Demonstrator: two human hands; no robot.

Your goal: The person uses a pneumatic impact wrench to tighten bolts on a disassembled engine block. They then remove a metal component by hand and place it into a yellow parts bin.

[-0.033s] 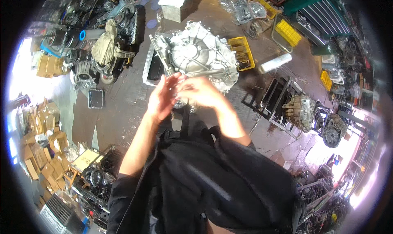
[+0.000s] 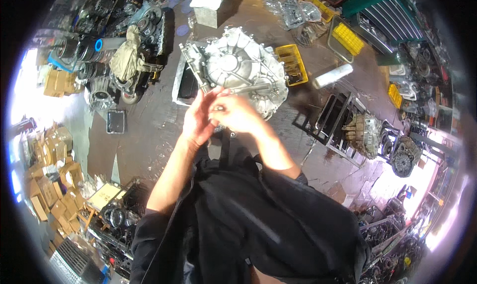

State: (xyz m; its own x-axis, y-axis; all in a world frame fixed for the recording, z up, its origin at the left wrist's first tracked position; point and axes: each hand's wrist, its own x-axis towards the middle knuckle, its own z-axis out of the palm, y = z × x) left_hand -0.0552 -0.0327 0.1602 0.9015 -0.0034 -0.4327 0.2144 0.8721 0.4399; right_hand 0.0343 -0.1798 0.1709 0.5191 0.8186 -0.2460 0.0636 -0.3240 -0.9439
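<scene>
— Starting close in: our black loose jacket point(image 2: 258, 224) fills the lower middle, and both bare forearms rise from it. Has anything moved?

— Nothing we can see. Our left hand point(image 2: 198, 117) and right hand point(image 2: 238, 114) meet where they met an instant ago, so the work sits at the same point.

— And the fingers?

— They curl in toward each other, touching, around something small and pale. We cannot tell whether they clamp it or only cup it, nor what it is.

— What lies just beyond them?

— The silver cast-metal gearbox casing point(image 2: 243, 67), round-faced with bolts along its rim, lies flat on the brown oil-stained floor point(image 2: 149, 130). Our hands overlap its near edge.

— Room to move?

— Left of the hands the floor is open as far as a small black square tray point(image 2: 116, 121). To the right it is tighter: a black metal rack point(image 2: 330, 117) stands near, and a yellow plastic crate point(image 2: 292, 62) sits just beside the casing's far right rim. Further out, a white cylinder point(image 2: 333, 76) lies past the crate, and stacked brown cardboard boxes point(image 2: 54, 149) close off the far left.
</scene>
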